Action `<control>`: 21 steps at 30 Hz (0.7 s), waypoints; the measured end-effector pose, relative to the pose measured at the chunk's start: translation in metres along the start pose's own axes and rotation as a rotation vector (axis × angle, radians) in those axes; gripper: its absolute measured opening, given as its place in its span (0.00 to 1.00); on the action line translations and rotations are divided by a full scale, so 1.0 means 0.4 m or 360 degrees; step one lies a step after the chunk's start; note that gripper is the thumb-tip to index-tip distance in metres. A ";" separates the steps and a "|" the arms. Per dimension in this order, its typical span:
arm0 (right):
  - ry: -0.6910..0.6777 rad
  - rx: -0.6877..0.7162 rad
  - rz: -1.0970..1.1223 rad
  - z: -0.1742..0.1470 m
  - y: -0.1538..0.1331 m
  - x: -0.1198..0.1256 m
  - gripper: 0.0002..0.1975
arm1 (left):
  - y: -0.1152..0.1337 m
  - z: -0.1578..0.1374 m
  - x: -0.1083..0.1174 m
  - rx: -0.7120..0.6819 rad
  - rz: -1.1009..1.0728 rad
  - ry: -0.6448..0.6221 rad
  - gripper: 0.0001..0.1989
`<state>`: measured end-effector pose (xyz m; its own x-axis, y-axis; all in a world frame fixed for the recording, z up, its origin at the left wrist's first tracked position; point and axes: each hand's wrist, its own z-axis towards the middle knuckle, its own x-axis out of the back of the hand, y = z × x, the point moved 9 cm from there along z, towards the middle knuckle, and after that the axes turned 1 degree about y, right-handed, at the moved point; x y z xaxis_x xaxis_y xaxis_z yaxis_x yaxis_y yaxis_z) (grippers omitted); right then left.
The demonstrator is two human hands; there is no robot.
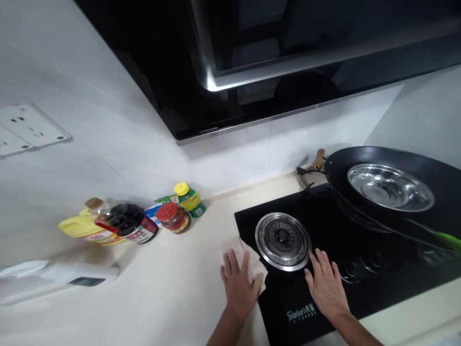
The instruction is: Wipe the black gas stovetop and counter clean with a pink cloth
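My left hand presses down on a pale pink cloth, its fingers spread and lying flat. The folded cloth straddles the cream countertop and the left edge of the black glass cooktop. Beside it, my right hand rests open on the glass, fingers stretched out and holding nothing. Its fingertips are close to the steel rim of the round gas burner. Part of the cloth is hidden under my left hand.
A black wok with a steel plate inside sits on the right burner. Along the wall stand a red-lidded jar, a green bottle, a dark bottle and a yellow bottle. A range hood hangs overhead.
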<state>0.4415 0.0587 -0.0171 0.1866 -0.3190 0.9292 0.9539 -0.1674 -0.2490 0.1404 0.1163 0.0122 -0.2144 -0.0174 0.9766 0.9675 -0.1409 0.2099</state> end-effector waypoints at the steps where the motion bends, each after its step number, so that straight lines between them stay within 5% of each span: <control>1: 0.0010 0.0004 -0.0009 -0.001 0.001 0.000 0.33 | 0.002 0.059 0.010 -0.0033 -0.0004 -0.0003 0.41; 7: 0.0084 0.0048 -0.0085 -0.001 0.001 0.006 0.32 | -0.029 0.374 0.057 -0.0133 0.0001 0.0040 0.36; 12: 0.0094 0.0045 -0.0125 0.000 0.003 0.012 0.31 | -0.097 0.538 0.096 -0.0127 0.0024 0.0088 0.40; 16: 0.0116 0.0057 -0.0179 0.002 0.004 0.016 0.30 | -0.181 0.581 0.123 -0.0073 0.0055 0.0140 0.29; 21: 0.0143 0.0083 -0.0200 0.001 0.007 0.016 0.30 | -0.259 0.484 0.119 -0.0100 0.0081 0.0088 0.28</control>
<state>0.4457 0.0565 -0.0118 0.0454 -0.3814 0.9233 0.9798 -0.1632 -0.1157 0.0557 0.3215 0.0460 -0.1741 -0.0803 0.9815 0.9674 -0.2000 0.1552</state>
